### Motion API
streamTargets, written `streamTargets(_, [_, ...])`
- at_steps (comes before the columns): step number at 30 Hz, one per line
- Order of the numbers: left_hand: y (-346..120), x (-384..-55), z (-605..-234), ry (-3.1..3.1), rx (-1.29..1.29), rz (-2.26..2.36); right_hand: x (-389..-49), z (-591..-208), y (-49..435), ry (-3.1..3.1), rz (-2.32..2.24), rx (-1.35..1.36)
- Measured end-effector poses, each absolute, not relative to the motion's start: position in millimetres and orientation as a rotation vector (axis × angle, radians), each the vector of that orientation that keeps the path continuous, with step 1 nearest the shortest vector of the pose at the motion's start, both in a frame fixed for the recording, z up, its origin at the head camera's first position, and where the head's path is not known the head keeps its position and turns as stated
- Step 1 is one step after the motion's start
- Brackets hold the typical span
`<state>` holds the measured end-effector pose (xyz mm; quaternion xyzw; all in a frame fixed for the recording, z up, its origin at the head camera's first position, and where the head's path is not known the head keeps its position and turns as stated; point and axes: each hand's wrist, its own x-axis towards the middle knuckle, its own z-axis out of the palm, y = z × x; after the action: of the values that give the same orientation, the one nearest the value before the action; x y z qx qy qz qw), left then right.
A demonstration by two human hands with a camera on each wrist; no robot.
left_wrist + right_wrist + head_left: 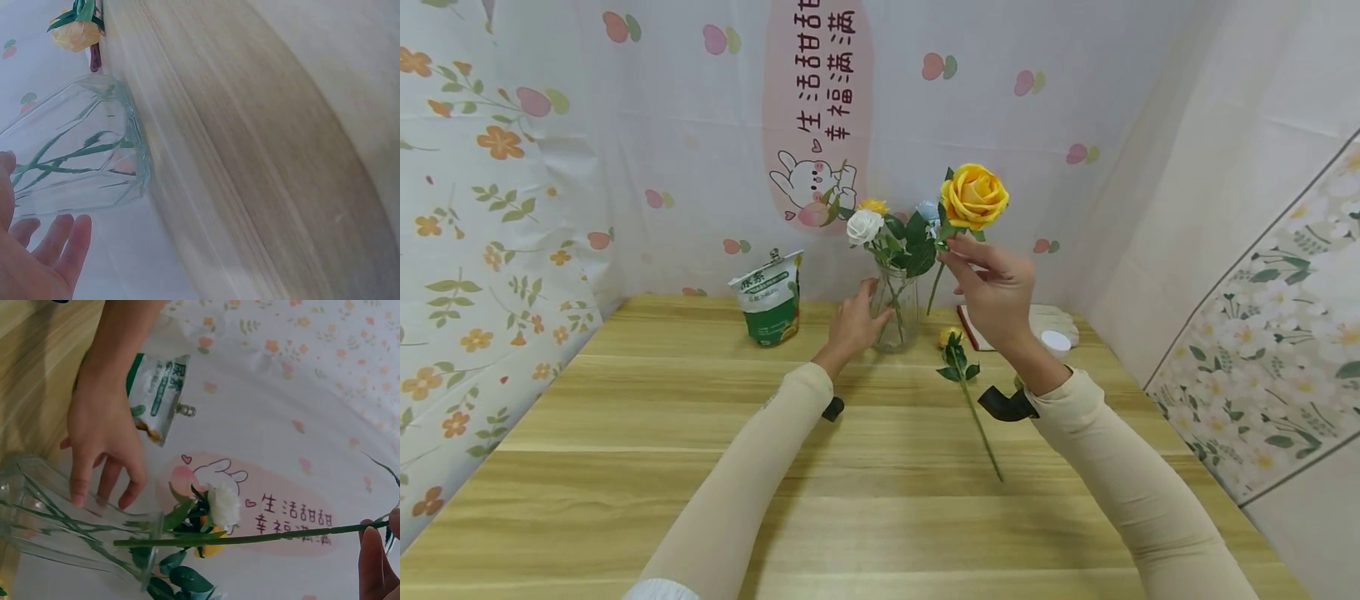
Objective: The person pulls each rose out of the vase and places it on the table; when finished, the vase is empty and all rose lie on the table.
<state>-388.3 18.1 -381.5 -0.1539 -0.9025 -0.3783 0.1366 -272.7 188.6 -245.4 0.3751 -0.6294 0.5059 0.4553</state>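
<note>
My right hand [996, 287] pinches a large yellow artificial rose [974, 197] just below its bloom, to the right of the glass vase [904, 321]. In the right wrist view its bare green stem [275, 537] overlaps the vase mouth. Several stems stand in the vase, among them a white rose [865, 227], a blue flower [928, 212] and a pink bud [814, 214]. My left hand [854, 321] is at the vase's left side, fingers loosely extended, with thumb and fingertips right at the glass. Another yellow rose [953, 357] lies on the table.
A green and white pouch [770, 307] with a metal clip on top stands left of the vase. Behind my right hand are a red-edged item [967, 328], a white round lid [1056, 342] and a pale object [1060, 321]. A printed curtain [700, 150] hangs close behind the wooden table [662, 467].
</note>
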Motion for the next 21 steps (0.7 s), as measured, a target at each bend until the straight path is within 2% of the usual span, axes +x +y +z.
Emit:
streamTargets(11, [18,-389,-382,-2.608,-0.457,-1.079,-276,-274,202,-1.697,1.374,0.934])
streamTargets(21, [19,-389,-383,-2.598,-0.470,-1.048,-281,-305,215,-1.916,1.517,0.766])
